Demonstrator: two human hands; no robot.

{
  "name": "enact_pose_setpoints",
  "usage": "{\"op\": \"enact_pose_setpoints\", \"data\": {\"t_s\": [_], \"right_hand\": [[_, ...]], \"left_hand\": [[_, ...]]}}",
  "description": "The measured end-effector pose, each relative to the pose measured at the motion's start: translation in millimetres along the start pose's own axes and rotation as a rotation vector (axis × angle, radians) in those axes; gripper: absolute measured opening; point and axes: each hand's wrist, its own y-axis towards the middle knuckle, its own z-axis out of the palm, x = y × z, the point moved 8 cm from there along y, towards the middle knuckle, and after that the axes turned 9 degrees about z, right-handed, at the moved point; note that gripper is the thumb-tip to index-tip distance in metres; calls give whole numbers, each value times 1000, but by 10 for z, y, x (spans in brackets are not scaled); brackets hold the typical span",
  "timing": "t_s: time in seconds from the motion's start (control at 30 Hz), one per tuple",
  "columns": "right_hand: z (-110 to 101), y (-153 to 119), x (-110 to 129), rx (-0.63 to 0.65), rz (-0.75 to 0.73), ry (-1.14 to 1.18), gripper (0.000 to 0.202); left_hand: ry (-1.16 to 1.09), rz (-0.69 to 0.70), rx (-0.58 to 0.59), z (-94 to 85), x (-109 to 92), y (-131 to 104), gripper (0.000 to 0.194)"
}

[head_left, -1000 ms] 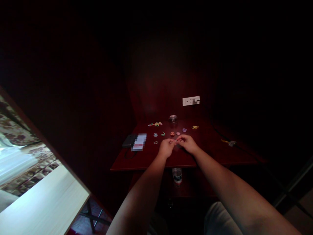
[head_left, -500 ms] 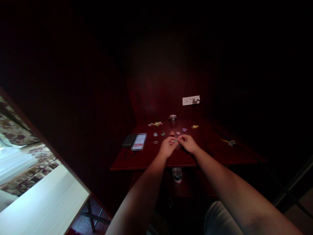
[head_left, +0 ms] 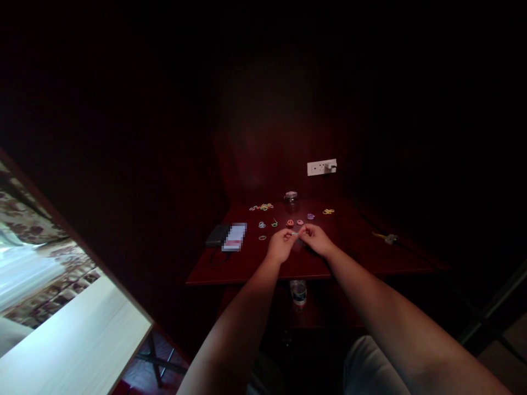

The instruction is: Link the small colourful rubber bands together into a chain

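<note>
My left hand [head_left: 281,245] pinches a small green band [head_left: 294,234] above the dark red table [head_left: 247,269]. Fingertips of my right hand [head_left: 315,239] are closed at the other end of that band, close to my left fingers. Just beyond the hands lie an orange band pile [head_left: 290,223], a pink one [head_left: 300,222] and a purple one [head_left: 310,216]. Left of them are green bands [head_left: 274,224], light blue bands [head_left: 262,225] and a single pale band [head_left: 262,238]. Yellow bands [head_left: 328,212] rest farther right.
Mixed bands [head_left: 263,207] and a lidded clear jar [head_left: 291,198] stand at the back. A phone [head_left: 234,237] and a black case [head_left: 217,235] lie left. A cable [head_left: 390,239] is at right; a bottle [head_left: 298,293] sits below the tabletop. The wall has a socket [head_left: 321,167].
The green band between my hands now looks narrower, and my fingertips have shifted slightly. The things on the table have stayed in place.
</note>
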Motion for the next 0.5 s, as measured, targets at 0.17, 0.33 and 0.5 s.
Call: {"op": "enact_pose_setpoints", "data": {"t_s": [0.17, 0.33, 0.5], "right_hand": [[21, -23, 72, 30, -27, 41, 28], [-4, -26, 68, 21, -32, -4, 25], [-11, -17, 33, 19, -23, 13, 22]], "left_hand": [[42, 9, 3, -14, -41, -4, 20], [116, 6, 35, -7, -61, -13, 25], [152, -3, 49, -3, -69, -22, 28]]}}
